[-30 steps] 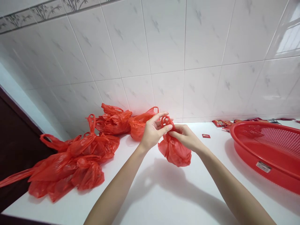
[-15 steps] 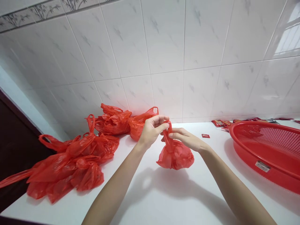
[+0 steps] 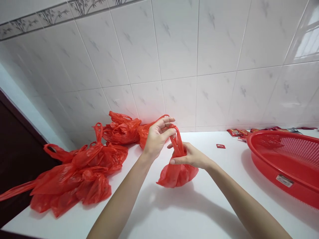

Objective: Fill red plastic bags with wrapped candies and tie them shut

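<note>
A small red plastic bag (image 3: 177,175) with something bulky inside hangs above the white table (image 3: 159,217). Its gathered handles are pinched at the top by my left hand (image 3: 157,136), thumb against the fingers. Lower down, my right hand (image 3: 193,156) wraps round the bag's neck, the thumb across its front. What the bag contains is hidden by the red plastic. Just behind my left hand, another red bag (image 3: 144,134) stands by the wall, partly covered by that hand.
More filled red bags (image 3: 82,176) are heaped on the left side of the table. A red plastic basket (image 3: 264,162) stands at the right, with several small packets (image 3: 234,132) along the wall behind it. One small red packet (image 3: 220,146) lies between basket and hands.
My right hand has slid down from the handles to the bag's neck. The bag has moved slightly left and lower, and its handles now stretch up to my left hand.
</note>
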The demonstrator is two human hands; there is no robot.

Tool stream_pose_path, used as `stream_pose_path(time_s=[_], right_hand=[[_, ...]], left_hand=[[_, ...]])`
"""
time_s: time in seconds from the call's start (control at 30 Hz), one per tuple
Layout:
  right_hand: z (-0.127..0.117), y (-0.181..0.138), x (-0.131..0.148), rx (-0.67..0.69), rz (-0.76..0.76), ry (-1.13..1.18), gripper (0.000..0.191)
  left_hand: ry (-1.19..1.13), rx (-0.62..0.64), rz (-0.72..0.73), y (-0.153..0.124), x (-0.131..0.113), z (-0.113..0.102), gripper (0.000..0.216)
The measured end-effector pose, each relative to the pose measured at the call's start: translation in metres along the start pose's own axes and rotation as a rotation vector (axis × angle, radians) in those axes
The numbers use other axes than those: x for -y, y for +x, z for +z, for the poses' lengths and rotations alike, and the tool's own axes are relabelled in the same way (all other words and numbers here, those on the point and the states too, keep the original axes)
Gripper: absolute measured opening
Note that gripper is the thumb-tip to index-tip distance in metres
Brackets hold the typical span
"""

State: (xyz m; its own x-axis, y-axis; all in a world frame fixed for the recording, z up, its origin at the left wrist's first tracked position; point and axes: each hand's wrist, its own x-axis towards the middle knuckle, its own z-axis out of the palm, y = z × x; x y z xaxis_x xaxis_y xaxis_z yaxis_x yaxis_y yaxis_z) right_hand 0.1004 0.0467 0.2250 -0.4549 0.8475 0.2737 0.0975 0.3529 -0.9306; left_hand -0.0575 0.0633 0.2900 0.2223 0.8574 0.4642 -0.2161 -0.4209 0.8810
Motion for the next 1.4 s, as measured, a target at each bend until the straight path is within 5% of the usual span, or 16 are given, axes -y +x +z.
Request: stream_pose_path(time_s=[0.27,0.6,0.87,1.4], right_hand=[[0.016,0.009,-0.022,-0.052,0.045,0.066,0.033],[0.006,0.004,0.002,-0.028,-0.138,0.141,0.022],[-0.004,0.003,0.004,-0.222,-0.203,0.367,0.021],[-0.006,0.0,0.003,-0.055,-0.073,0.29,0.027]], left_hand=[[0.053,0.089,0.378,-0.014,-0.004,0.002,0.021],[0.164,0.045,0.006,-0.01,-0.01,0.0,0.022],[0.149,0.064,-0.01,-0.008,-0.006,0.0,0.025],[0.248,0.129,0.029,-0.005,-0.004,-0.008,0.018]])
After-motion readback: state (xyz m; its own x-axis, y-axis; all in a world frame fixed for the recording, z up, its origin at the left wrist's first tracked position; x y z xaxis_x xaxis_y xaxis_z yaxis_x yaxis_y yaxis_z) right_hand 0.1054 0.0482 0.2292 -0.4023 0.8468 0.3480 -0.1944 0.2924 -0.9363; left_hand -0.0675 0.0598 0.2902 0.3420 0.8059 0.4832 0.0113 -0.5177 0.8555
